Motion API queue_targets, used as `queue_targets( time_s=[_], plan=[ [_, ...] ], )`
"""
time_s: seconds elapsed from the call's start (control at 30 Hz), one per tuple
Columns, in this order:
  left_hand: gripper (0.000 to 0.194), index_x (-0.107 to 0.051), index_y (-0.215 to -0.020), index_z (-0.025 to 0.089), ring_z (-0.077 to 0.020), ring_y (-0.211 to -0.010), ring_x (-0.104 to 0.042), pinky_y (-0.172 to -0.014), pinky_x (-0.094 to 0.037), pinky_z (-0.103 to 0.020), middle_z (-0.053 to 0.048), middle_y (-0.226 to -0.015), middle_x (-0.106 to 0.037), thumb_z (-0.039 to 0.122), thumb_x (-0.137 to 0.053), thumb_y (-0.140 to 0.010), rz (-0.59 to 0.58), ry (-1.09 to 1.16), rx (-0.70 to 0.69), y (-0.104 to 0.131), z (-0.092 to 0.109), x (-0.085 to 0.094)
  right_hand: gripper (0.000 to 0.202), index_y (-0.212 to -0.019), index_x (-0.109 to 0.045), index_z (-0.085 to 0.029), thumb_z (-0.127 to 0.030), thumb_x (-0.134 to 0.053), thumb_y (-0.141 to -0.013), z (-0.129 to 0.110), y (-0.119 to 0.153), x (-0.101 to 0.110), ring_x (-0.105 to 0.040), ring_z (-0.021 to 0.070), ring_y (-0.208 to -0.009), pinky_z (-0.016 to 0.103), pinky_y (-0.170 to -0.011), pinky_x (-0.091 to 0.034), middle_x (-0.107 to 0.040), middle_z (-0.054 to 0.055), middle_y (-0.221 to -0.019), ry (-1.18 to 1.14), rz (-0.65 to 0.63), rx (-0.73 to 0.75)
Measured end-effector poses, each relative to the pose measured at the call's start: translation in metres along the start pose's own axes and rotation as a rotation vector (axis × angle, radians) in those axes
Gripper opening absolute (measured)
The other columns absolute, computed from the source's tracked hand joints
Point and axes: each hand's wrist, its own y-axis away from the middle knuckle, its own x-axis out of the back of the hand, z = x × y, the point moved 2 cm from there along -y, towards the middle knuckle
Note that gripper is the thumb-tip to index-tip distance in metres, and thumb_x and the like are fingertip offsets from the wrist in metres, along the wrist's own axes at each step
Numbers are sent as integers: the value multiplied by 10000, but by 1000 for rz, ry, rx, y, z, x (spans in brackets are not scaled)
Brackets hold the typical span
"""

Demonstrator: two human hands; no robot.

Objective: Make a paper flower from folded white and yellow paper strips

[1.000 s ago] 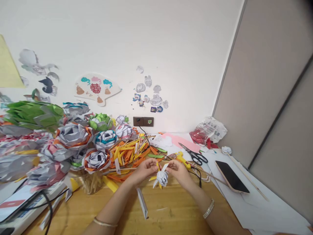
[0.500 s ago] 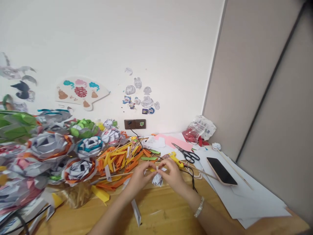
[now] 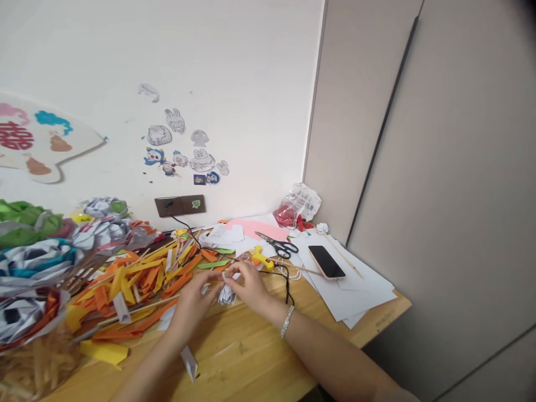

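My left hand [image 3: 196,297] and my right hand [image 3: 250,286] meet over the near part of the table. Between their fingertips is a small white folded-paper flower [image 3: 227,295], its pleated petals hanging below the fingers. My right thumb and fingers pinch its top. The left fingertips close on its other side, partly hiding it. A yellow glue gun [image 3: 262,258] lies just beyond my right hand. Folded orange paper strips [image 3: 144,277] are heaped left of my left hand, mixed with yellow ones. A loose white folded strip [image 3: 189,363] lies nearer me.
Black-handled scissors [image 3: 280,245], a phone [image 3: 326,262] and white paper sheets [image 3: 355,296] lie to the right. A black cord [image 3: 288,285] loops beside my right wrist. Large paper flowers [image 3: 37,262] crowd the left. Against the wall stands a plastic bag [image 3: 298,205].
My view has turned to the right, so everything sits further left in the picture. Both hands stay at the white paper flower with only slight finger movement.
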Motion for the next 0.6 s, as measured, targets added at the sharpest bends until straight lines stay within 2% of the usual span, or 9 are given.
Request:
queue_targets(
  time_s=[0.13,0.33,0.47,0.6],
  plan=[
    [218,-617,-800,199,-220,-815,-617,-799,-457,-342,-57,-860,-684,384,-580,-691,11,0,33,3,4,-2,69,-832,-548,-190,-203,-583,-774,1,2,0,-523,161,-834,287,-765,-397,-598,17,-818,-15,14,-7],
    [178,-626,-781,194,-222,-799,-613,-774,-451,-331,-50,-824,-679,342,-598,-688,34,58,64,7,8,-2,95,-813,-550,-194,-137,-588,-747,3,3,0,-530,155,-827,279,-769,-400,-590,8,-822,-83,10,-30],
    [140,-605,-764,187,-203,-789,-597,-759,-439,-307,-36,-806,-656,303,-606,-686,15,68,42,5,8,-1,84,-815,-552,-189,-137,-578,-756,3,3,1,-531,157,-835,281,-773,-403,-589,12,-827,-128,-36,-39],
    [115,-547,-706,180,-165,-703,-551,-679,-433,-269,-2,-710,-596,281,-601,-689,-55,89,-16,3,6,1,80,-824,-550,-202,-161,-582,-763,1,2,5,-530,157,-848,281,-770,-405,-580,7,-847,-146,-122,-31]
  ],
)
